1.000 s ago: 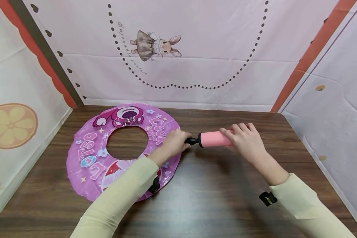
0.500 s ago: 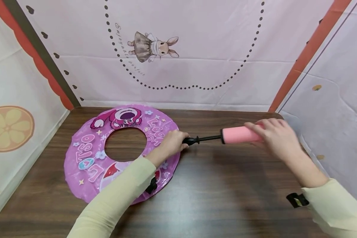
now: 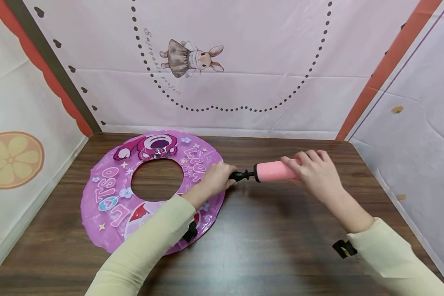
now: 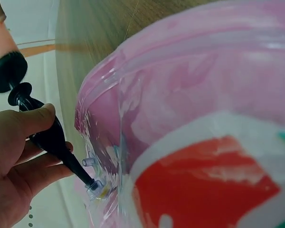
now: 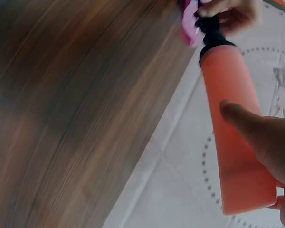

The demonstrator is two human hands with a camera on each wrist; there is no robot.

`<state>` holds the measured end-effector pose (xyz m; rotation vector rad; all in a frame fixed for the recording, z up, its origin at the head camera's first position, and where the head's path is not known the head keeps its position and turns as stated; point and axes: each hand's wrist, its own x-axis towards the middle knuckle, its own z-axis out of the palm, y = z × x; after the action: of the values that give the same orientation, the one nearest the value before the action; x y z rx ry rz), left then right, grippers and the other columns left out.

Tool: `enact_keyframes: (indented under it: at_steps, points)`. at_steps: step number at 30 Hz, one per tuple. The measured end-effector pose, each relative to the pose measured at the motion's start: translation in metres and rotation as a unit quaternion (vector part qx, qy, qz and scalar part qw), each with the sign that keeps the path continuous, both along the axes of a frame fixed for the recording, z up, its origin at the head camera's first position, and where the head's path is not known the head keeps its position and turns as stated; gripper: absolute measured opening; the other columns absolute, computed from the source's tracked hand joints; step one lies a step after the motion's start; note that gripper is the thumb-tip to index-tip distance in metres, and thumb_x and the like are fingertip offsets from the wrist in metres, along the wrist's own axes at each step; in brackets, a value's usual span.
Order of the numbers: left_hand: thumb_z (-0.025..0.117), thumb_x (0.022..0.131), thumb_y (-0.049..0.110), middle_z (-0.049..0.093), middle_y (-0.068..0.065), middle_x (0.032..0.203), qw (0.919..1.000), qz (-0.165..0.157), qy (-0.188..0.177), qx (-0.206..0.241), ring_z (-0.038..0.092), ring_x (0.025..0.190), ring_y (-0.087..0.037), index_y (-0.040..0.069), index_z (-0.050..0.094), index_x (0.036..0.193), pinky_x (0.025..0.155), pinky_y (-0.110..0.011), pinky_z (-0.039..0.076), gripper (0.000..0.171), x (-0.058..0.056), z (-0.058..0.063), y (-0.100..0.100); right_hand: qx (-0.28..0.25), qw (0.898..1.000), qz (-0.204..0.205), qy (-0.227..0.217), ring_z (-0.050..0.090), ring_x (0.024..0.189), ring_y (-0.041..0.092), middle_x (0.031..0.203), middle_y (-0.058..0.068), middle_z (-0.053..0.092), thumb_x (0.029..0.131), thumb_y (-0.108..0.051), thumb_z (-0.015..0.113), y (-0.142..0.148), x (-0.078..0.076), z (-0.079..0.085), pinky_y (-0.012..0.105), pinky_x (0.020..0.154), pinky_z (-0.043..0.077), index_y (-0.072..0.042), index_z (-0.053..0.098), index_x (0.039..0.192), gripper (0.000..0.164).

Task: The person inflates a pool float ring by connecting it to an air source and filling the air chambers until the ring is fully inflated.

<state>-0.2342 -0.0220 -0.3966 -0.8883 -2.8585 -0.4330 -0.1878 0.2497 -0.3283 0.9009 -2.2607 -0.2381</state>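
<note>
A purple swim ring [image 3: 96, 222] with printed bears and letters lies flat on the table at the left. My left hand [image 3: 216, 179] grips the black nozzle end [image 4: 50, 137] of a hand pump at the ring's right edge. In the left wrist view the nozzle's tip sits in the ring's clear valve [image 4: 96, 189]. My right hand [image 3: 320, 174] wraps round the pump's pink barrel [image 3: 275, 171], thumb along its side in the right wrist view. Only a short bit of black rod shows between nozzle and barrel.
The dark wooden table [image 3: 251, 255] reaches back to a pale pink cloth wall [image 3: 259, 49] printed with a rabbit. Cloth walls also stand at the left and right sides. Each sleeve carries a black strap at the wrist.
The right hand drew the pink barrel to the right, baring a long black rod, then pushed it back left. The left hand keeps its grip on the nozzle at the ring.
</note>
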Motion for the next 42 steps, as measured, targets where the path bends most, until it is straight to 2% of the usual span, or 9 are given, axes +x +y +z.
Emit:
enact_keyframes:
  at_steps: [9,16,23,25,27,28,31,34,42]
  points:
    - [0.074,0.077,0.023,0.07,-0.004,0.087,0.9999,-0.001,-0.013,-0.003,0.063,0.075,-0.019,0.011,0.069,0.098,0.069,-0.032,0.052,0.025,-0.001,0.005,-0.002,0.014,1.0,0.001,-0.008,0.057,0.08,0.032,0.084,0.01,0.061,0.062,-0.03,0.083,-0.018,-0.003,-0.007,0.046,0.067,0.044,-0.018,0.063,0.109,0.052]
    - [0.074,0.076,0.025,0.07,-0.004,0.089,0.9995,0.0,-0.023,-0.021,0.064,0.078,-0.02,0.013,0.068,0.099,0.073,-0.033,0.052,0.027,-0.002,0.004,-0.001,0.006,0.999,0.0,-0.044,0.058,0.083,0.033,0.091,0.01,0.063,0.059,-0.034,0.083,0.014,0.005,-0.001,0.046,0.065,0.042,-0.018,0.061,0.117,0.064]
    - [0.075,0.076,0.024,0.07,-0.003,0.088,0.9997,0.003,-0.024,-0.004,0.064,0.079,-0.02,0.013,0.069,0.098,0.074,-0.034,0.052,0.025,-0.002,0.002,-0.003,-0.023,0.997,-0.026,-0.065,0.057,0.087,0.037,0.096,0.012,0.064,0.059,-0.021,0.081,0.062,0.017,0.026,0.051,0.076,0.042,-0.016,0.06,0.117,0.063]
    - [0.074,0.076,0.024,0.07,-0.003,0.087,0.9997,0.002,-0.023,-0.001,0.064,0.079,-0.02,0.013,0.069,0.097,0.074,-0.035,0.052,0.024,-0.001,0.002,-0.003,-0.034,0.997,-0.032,-0.059,0.056,0.087,0.038,0.096,0.013,0.064,0.072,-0.04,0.074,0.075,0.02,0.033,0.053,0.078,0.041,-0.016,0.061,0.116,0.052]
    - [0.074,0.076,0.024,0.07,-0.003,0.087,0.9998,0.002,-0.021,0.0,0.064,0.078,-0.02,0.013,0.069,0.097,0.074,-0.035,0.052,0.024,-0.001,0.002,-0.003,-0.039,0.998,-0.033,-0.049,0.056,0.086,0.039,0.095,0.014,0.064,0.083,-0.055,0.056,0.083,0.021,0.037,0.053,0.078,0.041,-0.016,0.061,0.115,0.05]
    - [0.074,0.076,0.023,0.07,-0.003,0.086,0.9998,0.002,-0.019,0.0,0.064,0.078,-0.02,0.013,0.069,0.096,0.073,-0.035,0.052,0.023,-0.001,0.002,-0.003,-0.038,0.998,-0.032,-0.045,0.056,0.086,0.039,0.095,0.014,0.064,0.084,-0.055,0.055,0.084,0.021,0.038,0.053,0.078,0.041,-0.016,0.061,0.114,0.051]
    - [0.075,0.076,0.023,0.07,-0.003,0.085,0.9999,0.001,-0.014,0.001,0.064,0.077,-0.021,0.013,0.069,0.095,0.072,-0.036,0.052,0.023,-0.001,0.003,-0.003,-0.027,0.998,-0.032,-0.045,0.056,0.087,0.038,0.094,0.014,0.064,0.081,-0.036,0.067,0.072,0.019,0.035,0.052,0.076,0.04,-0.016,0.062,0.114,0.039]
    - [0.075,0.076,0.024,0.07,-0.003,0.086,0.9999,-0.003,-0.012,-0.003,0.064,0.077,-0.021,0.013,0.069,0.096,0.071,-0.036,0.052,0.024,-0.002,0.003,-0.002,-0.008,0.998,-0.024,-0.049,0.056,0.087,0.037,0.094,0.013,0.064,0.06,-0.006,0.078,0.045,0.014,0.025,0.05,0.071,0.042,-0.016,0.062,0.114,0.057]
    - [0.074,0.076,0.023,0.07,-0.003,0.084,0.9999,-0.003,-0.002,-0.011,0.063,0.074,-0.019,0.013,0.068,0.095,0.068,-0.032,0.052,0.022,0.0,0.003,-0.001,0.013,1.0,0.003,-0.007,0.056,0.081,0.034,0.086,0.012,0.061,0.059,-0.027,0.085,-0.011,0.002,0.0,0.047,0.065,0.043,-0.017,0.064,0.109,0.055]
